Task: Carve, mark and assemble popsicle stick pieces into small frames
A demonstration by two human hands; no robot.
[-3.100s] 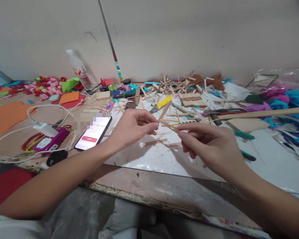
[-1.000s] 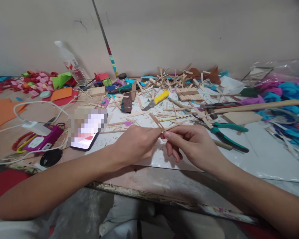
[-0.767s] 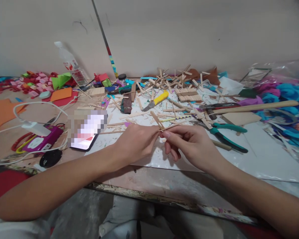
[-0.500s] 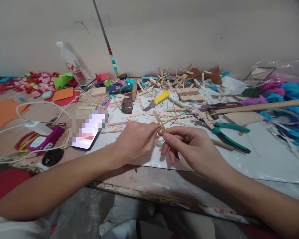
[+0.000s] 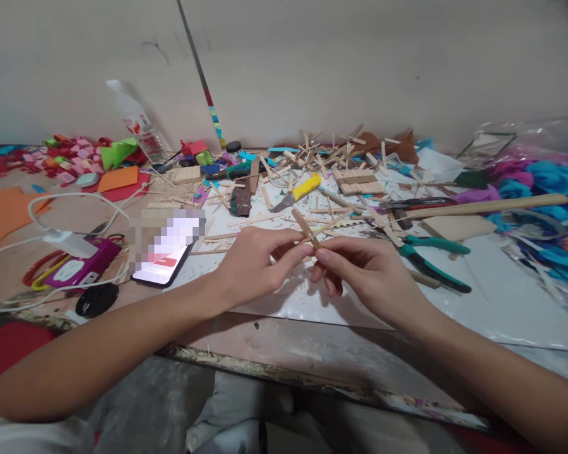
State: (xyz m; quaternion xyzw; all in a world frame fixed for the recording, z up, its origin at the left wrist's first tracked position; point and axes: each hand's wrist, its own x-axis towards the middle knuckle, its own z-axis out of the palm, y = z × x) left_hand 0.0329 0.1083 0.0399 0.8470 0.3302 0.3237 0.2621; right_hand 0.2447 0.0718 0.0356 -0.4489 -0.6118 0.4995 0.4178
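Observation:
In the head view my right hand [image 5: 366, 268] pinches a flat wooden craft stick [image 5: 301, 221] near its lower end, and the stick tilts up to the left. Against it, my left hand [image 5: 262, 261] is closed, with thumb and forefinger pressed together. From those fingertips a thin wooden strip [image 5: 334, 223] runs up to the right, crossing the craft stick. My fingers hide where the two pieces meet. Both hands are above a white sheet [image 5: 284, 306] strewn with wood scraps.
Beyond my hands lie a yellow utility knife [image 5: 305, 185] and a bundle of craft sticks [image 5: 360, 181]. Green-handled pliers [image 5: 435, 265] rest to the right. On the left are a phone [image 5: 168, 249], a purple power block [image 5: 82, 265] with cables and a plastic bottle [image 5: 139, 126].
My left thumb has come into view and now presses beside the craft stick. The left hand has turned slightly; both hands stay close together.

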